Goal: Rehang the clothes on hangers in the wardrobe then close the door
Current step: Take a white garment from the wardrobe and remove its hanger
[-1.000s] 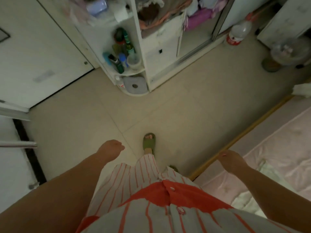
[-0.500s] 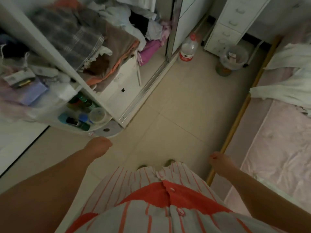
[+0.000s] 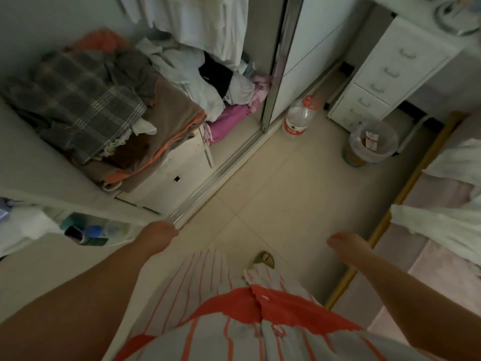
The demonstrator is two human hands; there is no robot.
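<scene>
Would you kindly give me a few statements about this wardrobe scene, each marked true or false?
1. Both hands hold nothing. True: the left hand and right hand hang empty.
2. The wardrobe door is fully closed. False: it stands open, showing a clothes pile.
3. A water bottle stands on the floor by the door. True.
4. The bin lies on the bed. False: it stands on the floor beside the drawer unit.

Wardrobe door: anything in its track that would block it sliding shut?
Nothing visible lies in the floor track. The pink clothes sit inside, close to the sliding door edge. Both hands hold nothing.
</scene>
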